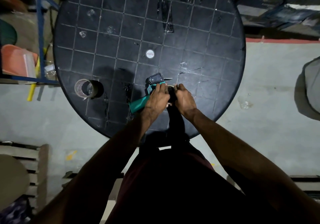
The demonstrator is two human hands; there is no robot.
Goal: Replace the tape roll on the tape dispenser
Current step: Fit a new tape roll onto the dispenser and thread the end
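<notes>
On the near side of the round black plastic table (121, 33), whose top is moulded in a grid of shallow squares, both hands work close together over the teal plastic tape dispenser with a black front plate (152, 85). The left hand (156, 101) lies across the dispenser's body with its fingers curled over the teal frame, seemingly pinning it flat so it cannot slide. The dispenser's ribbed teal handle juts out toward the table's near-left edge, and its black head points away from the person.

The right hand (184, 98) is bent in just beside the left, fingertips closed on what looks like a pale-rimmed tape roll (170, 86) at the dispenser's hub. Only a sliver of its rim shows between the two hands, so I cannot say whether it is seated or being lifted.

Well apart to the left, a brown-edged roll of clear packing tape with a cardboard core (86, 89) stands on its side, untouched and within easy reach, probably the other roll in the swap. Glossy scraps of old tape cling to the matt tabletop.
</notes>
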